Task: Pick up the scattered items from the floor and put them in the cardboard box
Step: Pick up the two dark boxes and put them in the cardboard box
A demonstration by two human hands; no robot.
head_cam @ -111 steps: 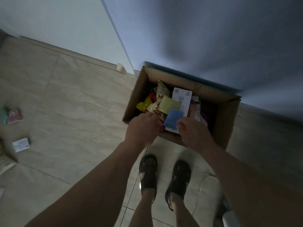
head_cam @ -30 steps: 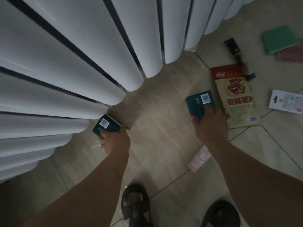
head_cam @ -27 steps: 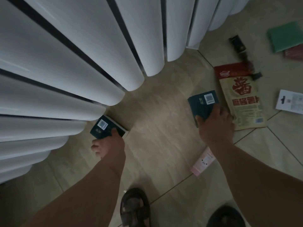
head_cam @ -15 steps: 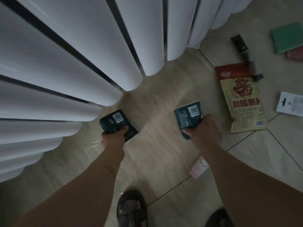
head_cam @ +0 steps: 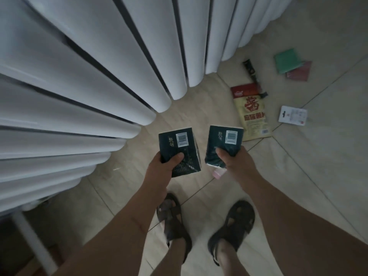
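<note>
Head view: sauce pouch [head_cam: 252, 114], white card [head_cam: 292, 116] beside curtain [head_cam: 99, 76].

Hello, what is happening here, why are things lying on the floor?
A person is tidying up. The left hand grips one dark green packet and the right hand grips a second dark green packet, both lifted off the floor. On the tiles lie a yellow and red pouch, a white card, a green pad, a dark red packet and a black tube. The cardboard box is out of view.
</note>
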